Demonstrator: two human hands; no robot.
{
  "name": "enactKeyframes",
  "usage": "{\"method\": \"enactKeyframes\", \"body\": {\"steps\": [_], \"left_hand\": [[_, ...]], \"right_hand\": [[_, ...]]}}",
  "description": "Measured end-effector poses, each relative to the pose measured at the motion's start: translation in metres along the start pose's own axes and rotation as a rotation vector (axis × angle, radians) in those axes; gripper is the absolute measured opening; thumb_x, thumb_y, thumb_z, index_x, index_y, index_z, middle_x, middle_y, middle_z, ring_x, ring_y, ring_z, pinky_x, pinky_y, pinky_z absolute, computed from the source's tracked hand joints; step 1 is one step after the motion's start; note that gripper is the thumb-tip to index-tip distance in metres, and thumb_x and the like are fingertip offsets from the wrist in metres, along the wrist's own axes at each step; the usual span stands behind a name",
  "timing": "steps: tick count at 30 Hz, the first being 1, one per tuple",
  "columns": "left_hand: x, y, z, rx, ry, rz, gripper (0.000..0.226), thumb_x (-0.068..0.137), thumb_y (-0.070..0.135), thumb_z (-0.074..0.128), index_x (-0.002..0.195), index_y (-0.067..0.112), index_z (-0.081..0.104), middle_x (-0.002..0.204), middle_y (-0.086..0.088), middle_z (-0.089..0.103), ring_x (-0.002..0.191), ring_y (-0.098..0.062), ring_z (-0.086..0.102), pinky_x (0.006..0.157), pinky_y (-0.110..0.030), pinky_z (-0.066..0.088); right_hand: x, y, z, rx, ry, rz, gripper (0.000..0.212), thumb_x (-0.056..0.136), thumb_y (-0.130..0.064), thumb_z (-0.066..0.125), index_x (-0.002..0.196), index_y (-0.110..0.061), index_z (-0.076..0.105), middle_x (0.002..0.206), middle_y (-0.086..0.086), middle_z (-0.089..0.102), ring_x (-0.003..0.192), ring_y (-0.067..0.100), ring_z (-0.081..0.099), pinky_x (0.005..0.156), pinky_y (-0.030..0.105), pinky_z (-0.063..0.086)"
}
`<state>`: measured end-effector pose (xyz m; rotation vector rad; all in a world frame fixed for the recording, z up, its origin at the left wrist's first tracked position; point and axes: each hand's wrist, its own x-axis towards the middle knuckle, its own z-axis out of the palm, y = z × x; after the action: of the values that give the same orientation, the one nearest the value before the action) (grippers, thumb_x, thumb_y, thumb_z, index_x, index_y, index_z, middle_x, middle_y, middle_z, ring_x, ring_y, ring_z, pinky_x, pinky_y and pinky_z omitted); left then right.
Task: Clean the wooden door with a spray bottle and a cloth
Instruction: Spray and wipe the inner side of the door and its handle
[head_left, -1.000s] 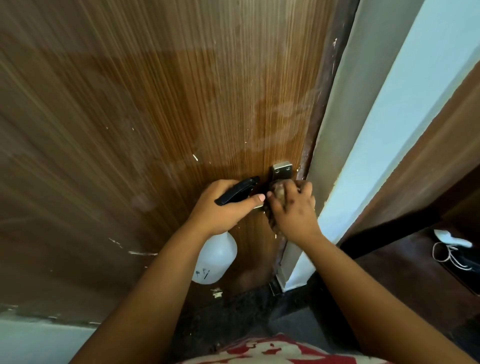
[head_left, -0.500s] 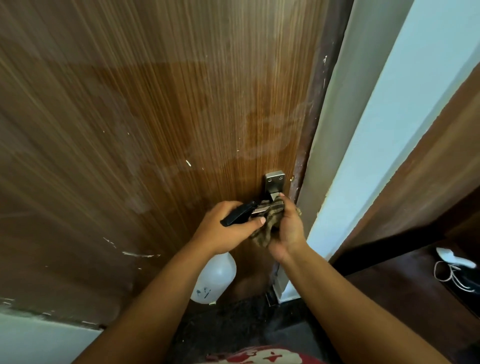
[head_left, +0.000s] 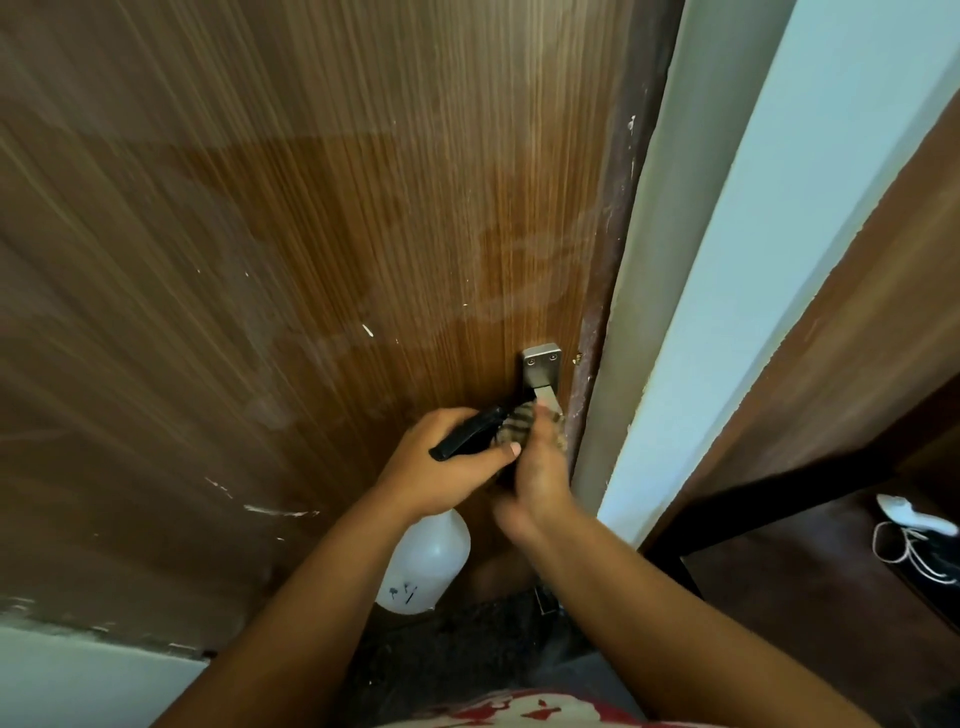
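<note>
Wooden door (head_left: 322, 249) fills the view, grain running up toward twelve o'clock, pale paint flecks and damp-looking streaks on it, a white wall edge (head_left: 727, 291) at three o'clock and dark floor (head_left: 457, 654) at six. Left hand (head_left: 441, 467) grips the spray bottle (head_left: 426, 566), white body hanging toward six, black head aimed at two. Right hand (head_left: 537, 467), just beside it, presses the striped cloth (head_left: 519, 421) round the metal handle (head_left: 540, 366).

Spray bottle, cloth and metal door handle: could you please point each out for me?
spray bottle (head_left: 426, 564), head view, white body.
cloth (head_left: 517, 418), head view, striped fold above the fingers.
metal door handle (head_left: 540, 364), head view, its mounting plate.
</note>
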<state>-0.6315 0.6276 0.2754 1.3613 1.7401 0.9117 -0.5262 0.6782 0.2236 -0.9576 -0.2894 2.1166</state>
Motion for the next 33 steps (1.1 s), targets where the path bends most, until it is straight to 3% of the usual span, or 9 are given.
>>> {"method": "enactKeyframes", "body": {"steps": [7,10,13,16,19,22,26,29,33], "left_hand": [[-0.004,-0.004,-0.026,-0.083,0.087,0.019,0.034,0.074,0.054,0.075,0.082,0.021,0.069,0.079,-0.010,0.072,0.063,-0.012,0.068,0.058,-0.028,0.055],[-0.008,-0.015,-0.030,-0.039,0.088,0.014,0.032,0.081,0.053,0.077,0.083,0.021,0.069,0.080,-0.012,0.071,0.063,-0.014,0.067,0.062,-0.036,0.056],[-0.009,-0.020,-0.030,-0.008,0.136,-0.020,0.047,0.079,0.064,0.072,0.088,0.018,0.071,0.082,-0.010,0.072,0.071,-0.022,0.069,0.069,-0.048,0.058],[-0.005,-0.019,-0.035,-0.058,0.194,-0.031,0.055,0.074,0.073,0.073,0.081,0.019,0.071,0.073,-0.003,0.071,0.068,-0.014,0.069,0.068,-0.042,0.056],[-0.003,-0.023,-0.045,-0.066,0.171,-0.058,0.057,0.068,0.077,0.074,0.081,0.022,0.073,0.074,-0.004,0.072,0.069,-0.011,0.070,0.067,-0.035,0.056],[-0.007,-0.030,-0.050,-0.054,0.171,-0.051,0.061,0.070,0.072,0.068,0.095,0.016,0.072,0.079,-0.011,0.072,0.061,-0.010,0.067,0.062,-0.030,0.055],[-0.009,-0.038,-0.047,-0.016,0.132,-0.029,0.052,0.080,0.062,0.069,0.089,0.011,0.069,0.073,-0.009,0.069,0.065,-0.020,0.066,0.065,-0.038,0.054],[-0.002,-0.041,-0.043,-0.015,0.155,-0.021,0.032,0.088,0.046,0.074,0.078,0.017,0.063,0.065,0.004,0.059,0.066,-0.017,0.062,0.068,-0.041,0.052],[0.008,-0.039,-0.041,0.023,0.194,0.007,0.026,0.089,0.041,0.076,0.076,0.024,0.061,0.066,0.009,0.059,0.068,-0.012,0.061,0.068,-0.032,0.047]], "right_hand": [[0.005,-0.015,-0.021,0.022,-0.039,-0.092,0.050,0.090,-0.045,0.060,0.119,-0.005,0.059,0.112,0.019,0.069,0.103,0.033,0.067,0.101,0.055,0.046],[0.011,-0.037,-0.028,0.158,0.043,-0.056,0.056,0.090,-0.046,0.061,0.128,-0.005,0.057,0.123,0.020,0.064,0.109,0.033,0.064,0.096,0.051,0.050],[-0.004,-0.012,-0.005,0.140,-0.043,0.009,0.067,0.089,-0.056,0.057,0.130,-0.003,0.054,0.104,0.017,0.070,0.088,0.025,0.071,0.068,0.038,0.058],[-0.014,0.025,0.012,-0.033,-0.185,0.098,0.060,0.091,-0.052,0.054,0.129,-0.006,0.054,0.114,0.018,0.070,0.103,0.030,0.069,0.079,0.042,0.058],[-0.020,0.023,0.011,-0.345,-0.263,0.167,0.047,0.093,-0.046,0.056,0.123,-0.011,0.061,0.110,0.013,0.072,0.103,0.028,0.069,0.079,0.042,0.057],[-0.029,-0.010,-0.008,-0.806,-0.080,0.055,0.042,0.082,-0.047,0.070,0.114,-0.021,0.060,0.091,0.003,0.074,0.090,0.021,0.070,0.077,0.039,0.055],[-0.041,-0.073,-0.015,-1.369,-0.073,-0.691,0.035,0.075,-0.060,0.065,0.102,-0.039,0.056,0.095,-0.011,0.066,0.085,0.008,0.064,0.074,0.030,0.054],[-0.028,-0.092,0.003,-2.032,-0.089,-1.286,0.033,0.081,-0.041,0.068,0.112,-0.031,0.060,0.108,-0.003,0.057,0.087,0.021,0.060,0.066,0.029,0.051],[-0.012,-0.070,0.031,-2.635,-0.007,-0.829,0.053,0.084,-0.069,0.053,0.118,-0.029,0.056,0.113,-0.006,0.055,0.103,0.022,0.057,0.072,0.035,0.050]]}}
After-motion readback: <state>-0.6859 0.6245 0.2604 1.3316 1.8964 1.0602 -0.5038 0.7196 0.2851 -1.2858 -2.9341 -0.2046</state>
